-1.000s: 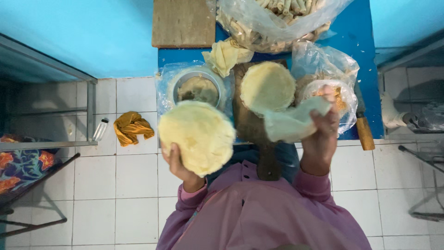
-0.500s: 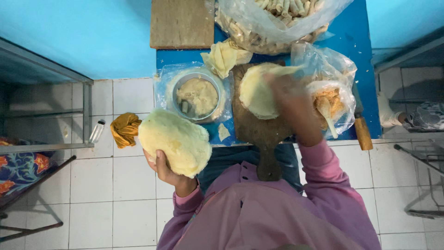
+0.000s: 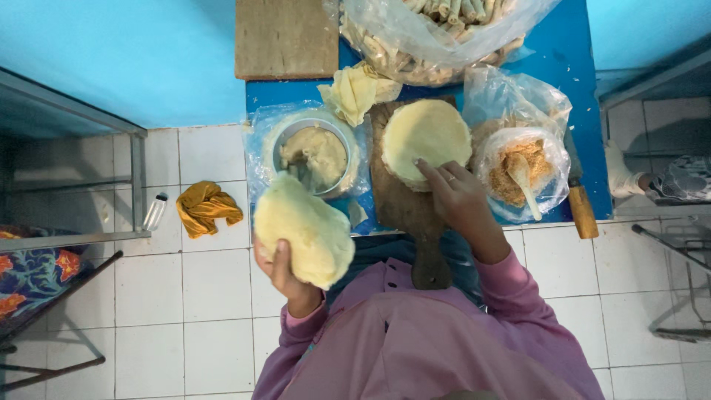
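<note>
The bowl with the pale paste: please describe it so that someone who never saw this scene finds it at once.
Start at the blue table at the top. On its left part, beside the wooden cutting board, stands a round metal bowl on clear plastic, holding pale paste. Its neighbour on the right, the plastic-lined bowl, holds orange crumbs and a spoon instead.

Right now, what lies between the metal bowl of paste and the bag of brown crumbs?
In the head view, the wooden board lies between the metal bowl and the crumb bag. A stack of pale wrappers sits on it, touched by the right hand.
</note>
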